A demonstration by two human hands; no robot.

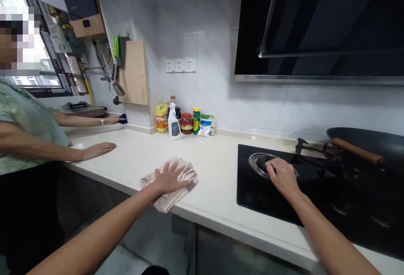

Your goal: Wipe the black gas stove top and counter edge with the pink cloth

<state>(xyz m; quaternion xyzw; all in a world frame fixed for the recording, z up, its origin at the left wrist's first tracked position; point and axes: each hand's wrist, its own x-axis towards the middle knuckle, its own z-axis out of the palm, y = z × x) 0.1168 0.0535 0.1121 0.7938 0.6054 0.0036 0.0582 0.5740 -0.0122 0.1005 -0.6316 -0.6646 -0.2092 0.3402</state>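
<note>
My left hand [170, 178] lies flat with fingers spread on a crumpled pale pink dishcloth [166, 203], which hangs slightly over the counter's front edge. At the gas hob [252, 195], my right hand [283, 176] is closed, its fingertips at the dark burner cap [262, 163]. A silver ring [253, 166] surrounds that cap, and my hand covers its right side. The fingers' undersides are hidden.
A co-worker's hand [123, 119] holds a dark blue cloth [123, 118] at the left wall; their other hand [98, 150] rests on the counter [214, 169]. A spray bottle [174, 123] and several containers stand behind. A wok [366, 136] sits right, below the range hood [315, 26].
</note>
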